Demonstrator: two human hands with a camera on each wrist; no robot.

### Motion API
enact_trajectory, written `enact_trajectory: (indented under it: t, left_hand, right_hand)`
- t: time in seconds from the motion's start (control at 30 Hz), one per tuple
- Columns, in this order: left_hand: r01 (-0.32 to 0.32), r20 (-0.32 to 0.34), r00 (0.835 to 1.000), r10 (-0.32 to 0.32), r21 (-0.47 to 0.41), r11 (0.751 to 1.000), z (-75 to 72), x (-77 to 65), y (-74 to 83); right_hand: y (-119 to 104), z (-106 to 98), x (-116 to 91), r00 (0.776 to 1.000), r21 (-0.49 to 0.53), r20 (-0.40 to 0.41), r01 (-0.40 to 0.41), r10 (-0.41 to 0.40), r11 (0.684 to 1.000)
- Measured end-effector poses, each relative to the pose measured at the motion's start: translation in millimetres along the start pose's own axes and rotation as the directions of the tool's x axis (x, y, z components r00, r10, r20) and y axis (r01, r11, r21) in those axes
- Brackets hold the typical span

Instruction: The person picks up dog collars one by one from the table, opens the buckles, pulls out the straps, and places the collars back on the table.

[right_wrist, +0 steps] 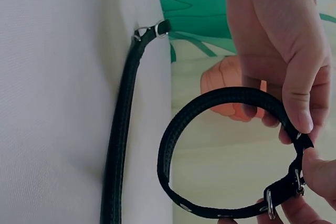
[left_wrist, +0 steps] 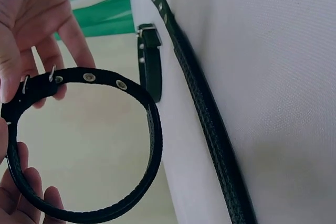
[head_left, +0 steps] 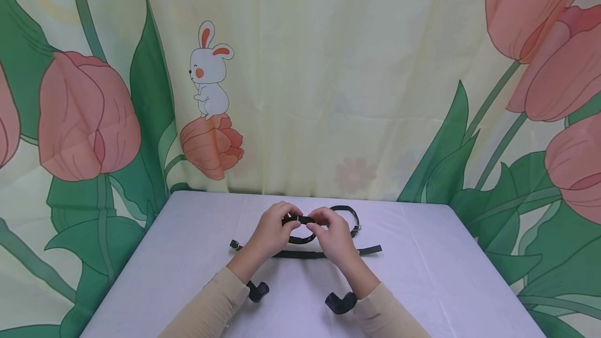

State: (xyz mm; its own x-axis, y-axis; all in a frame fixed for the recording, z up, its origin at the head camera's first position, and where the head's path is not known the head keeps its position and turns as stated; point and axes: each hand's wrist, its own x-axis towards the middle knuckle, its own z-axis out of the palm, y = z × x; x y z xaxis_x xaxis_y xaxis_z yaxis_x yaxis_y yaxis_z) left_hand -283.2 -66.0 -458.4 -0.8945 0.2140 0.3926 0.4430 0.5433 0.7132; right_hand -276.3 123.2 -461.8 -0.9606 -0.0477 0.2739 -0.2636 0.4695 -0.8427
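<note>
Both hands hold one black collar (head_left: 300, 240) above the table, bent into a ring, with metal eyelets and a silver buckle (right_wrist: 299, 182). My left hand (head_left: 274, 231) pinches the strap beside the buckle, its thumb flat on the band in the right wrist view. My right hand (head_left: 335, 233) grips the buckle part between thumb and fingers. The buckle pin stands up at an eyelet in the left wrist view. Fingertips cover the strap's end, so I cannot tell how it sits. Below the hands lies a straight black collar (head_left: 300, 254), its buckle end at the left.
A second looped black collar (head_left: 355, 218) lies behind my right hand. White cloth covers the table (head_left: 422, 275), and a curtain (head_left: 305, 93) with printed tulips and a rabbit hangs behind it. Black devices (head_left: 341, 302) sit at both wrists.
</note>
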Motion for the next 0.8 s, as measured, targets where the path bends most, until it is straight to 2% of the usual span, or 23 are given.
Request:
enact_trajectory:
  t: [0.4,0.8]
  left_hand:
    - [0.027,0.002,1.000,-0.027,-0.018,0.999,0.0,-1.5,0.7]
    - [0.054,0.003,0.999,-0.054,-0.035,0.998,-0.2,-0.9,2.5]
  right_hand:
    - [-2.6,0.3,-2.6,0.999,-0.001,-0.001,-0.037,0.037,0.999]
    - [-1.9,1.0,-3.5,0.999,0.058,-0.003,-0.042,0.042,0.997]
